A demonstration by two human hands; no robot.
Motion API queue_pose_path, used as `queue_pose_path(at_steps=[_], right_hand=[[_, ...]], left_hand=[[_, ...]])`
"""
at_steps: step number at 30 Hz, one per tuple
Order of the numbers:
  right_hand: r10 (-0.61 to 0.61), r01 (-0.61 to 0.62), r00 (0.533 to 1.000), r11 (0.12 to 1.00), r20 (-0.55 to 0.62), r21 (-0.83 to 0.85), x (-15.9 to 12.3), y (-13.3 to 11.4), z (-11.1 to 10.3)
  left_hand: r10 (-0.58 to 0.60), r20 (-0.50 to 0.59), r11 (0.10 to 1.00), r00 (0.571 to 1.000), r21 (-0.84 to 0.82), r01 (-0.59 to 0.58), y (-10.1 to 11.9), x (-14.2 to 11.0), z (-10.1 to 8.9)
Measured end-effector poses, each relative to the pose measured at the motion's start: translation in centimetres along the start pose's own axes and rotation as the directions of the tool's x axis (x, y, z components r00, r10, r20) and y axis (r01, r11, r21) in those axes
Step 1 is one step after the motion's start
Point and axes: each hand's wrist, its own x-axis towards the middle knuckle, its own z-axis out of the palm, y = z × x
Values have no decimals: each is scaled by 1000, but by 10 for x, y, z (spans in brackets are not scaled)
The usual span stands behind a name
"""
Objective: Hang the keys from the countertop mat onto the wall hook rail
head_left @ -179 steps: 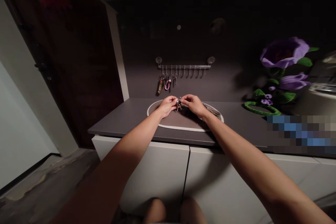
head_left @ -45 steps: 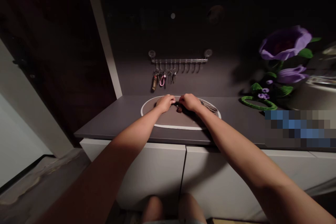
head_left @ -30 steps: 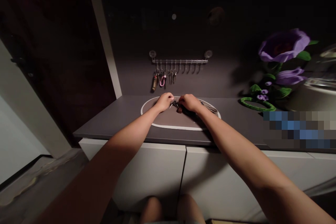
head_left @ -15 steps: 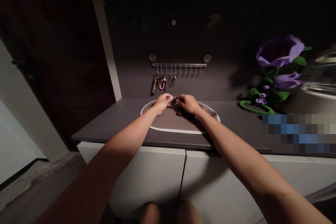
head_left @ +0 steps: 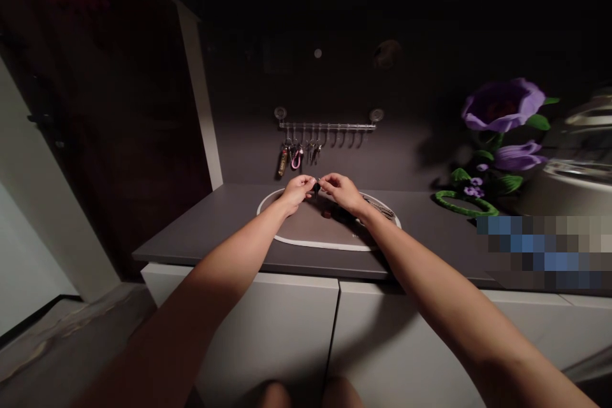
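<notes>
My left hand (head_left: 300, 190) and my right hand (head_left: 340, 190) meet over an oval brown mat (head_left: 306, 229) with a white rim. Pinched between their fingertips is a small key (head_left: 316, 187) with a black head, and a bit of a metal ring seems to show above it. Much of the key is covered by the fingers. Below the hands, a small reddish-brown piece (head_left: 326, 214) lies on the mat. Partly behind my right wrist is a braided, cord-like bundle (head_left: 380, 207), and a dark thing under that hand is in shadow.
A clear hook rail (head_left: 329, 127) on the back wall carries several keys (head_left: 313, 152), a brown tag (head_left: 283, 162) and a pink loop (head_left: 297, 158) on its left hooks. Purple artificial flowers (head_left: 504, 108) and a green ring (head_left: 466, 204) stand at the right of the grey counter (head_left: 191, 223).
The view has tilted up slightly, so things sit a little lower. My right fingers have shifted slightly around the key; both hands remain together over the mat.
</notes>
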Motion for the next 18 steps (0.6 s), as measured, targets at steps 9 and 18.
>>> queue_pose_path(at_steps=[9, 18], right_hand=[[13, -9, 999, 993, -33, 119, 4, 10, 0], [54, -29, 995, 964, -85, 264, 5, 8, -2]], left_hand=[[42, 13, 999, 999, -8, -42, -2, 1, 1], [81, -12, 997, 997, 22, -80, -1, 1, 3]])
